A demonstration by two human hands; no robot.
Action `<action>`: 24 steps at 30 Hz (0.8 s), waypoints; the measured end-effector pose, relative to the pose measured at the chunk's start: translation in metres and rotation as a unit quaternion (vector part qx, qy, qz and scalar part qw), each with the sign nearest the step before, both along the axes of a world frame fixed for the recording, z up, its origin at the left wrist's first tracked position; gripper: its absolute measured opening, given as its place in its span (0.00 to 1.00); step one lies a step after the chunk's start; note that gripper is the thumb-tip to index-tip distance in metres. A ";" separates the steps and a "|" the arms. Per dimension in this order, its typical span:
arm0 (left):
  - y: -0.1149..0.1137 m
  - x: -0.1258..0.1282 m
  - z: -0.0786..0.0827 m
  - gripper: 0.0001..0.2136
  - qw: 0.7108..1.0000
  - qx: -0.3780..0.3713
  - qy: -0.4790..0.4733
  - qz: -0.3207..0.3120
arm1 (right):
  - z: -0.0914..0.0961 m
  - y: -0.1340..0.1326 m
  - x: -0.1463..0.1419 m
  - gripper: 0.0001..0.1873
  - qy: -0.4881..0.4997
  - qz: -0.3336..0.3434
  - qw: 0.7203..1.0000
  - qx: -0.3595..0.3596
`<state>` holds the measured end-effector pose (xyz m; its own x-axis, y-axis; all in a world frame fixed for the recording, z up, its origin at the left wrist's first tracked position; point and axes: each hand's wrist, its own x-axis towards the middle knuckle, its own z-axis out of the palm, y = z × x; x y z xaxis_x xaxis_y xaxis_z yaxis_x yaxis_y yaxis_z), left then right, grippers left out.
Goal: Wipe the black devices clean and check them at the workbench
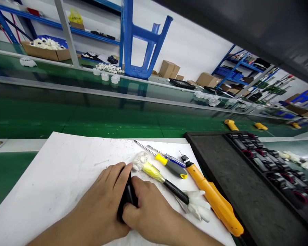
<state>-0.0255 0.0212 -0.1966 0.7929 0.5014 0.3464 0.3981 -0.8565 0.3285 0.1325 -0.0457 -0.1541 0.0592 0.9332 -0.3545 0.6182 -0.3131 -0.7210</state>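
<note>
Both of my hands are closed around a black plastic part [128,194] low over the white sheet [74,171]. My left hand [100,201] wraps it from the left, fingers pressed over its top. From the right, my right hand [149,208] grips it, thumb against its side. Most of the part is hidden by my fingers, so its kind does not show. Just beyond my hands lies a hammer [174,189] with a wrapped white head and black handle. A yellow-and-grey screwdriver [169,165] and a blue-handled screwdriver [173,159] lie behind it.
An orange electric screwdriver [213,198] lies to the right, beside a black tray [220,160] holding several black parts [267,164]. White cloth [199,205] sits under the hammer's handle end. Yellow pieces [231,124] rest on the green line beyond. A blue stool [143,44] stands farther back.
</note>
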 end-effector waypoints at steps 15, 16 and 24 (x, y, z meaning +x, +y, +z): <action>0.000 0.006 0.008 0.46 0.996 -0.030 0.089 -0.004 | 0.037 -0.014 0.002 0.19 -0.277 0.120 0.950 -0.080; -0.001 0.006 0.010 0.49 0.994 -0.036 0.100 -0.007 | 0.039 -0.012 0.006 0.19 -0.264 0.136 0.951 -0.089; -0.002 0.005 0.011 0.50 0.995 0.001 0.097 -0.024 | 0.049 0.024 0.025 0.22 -0.149 0.222 0.933 -0.243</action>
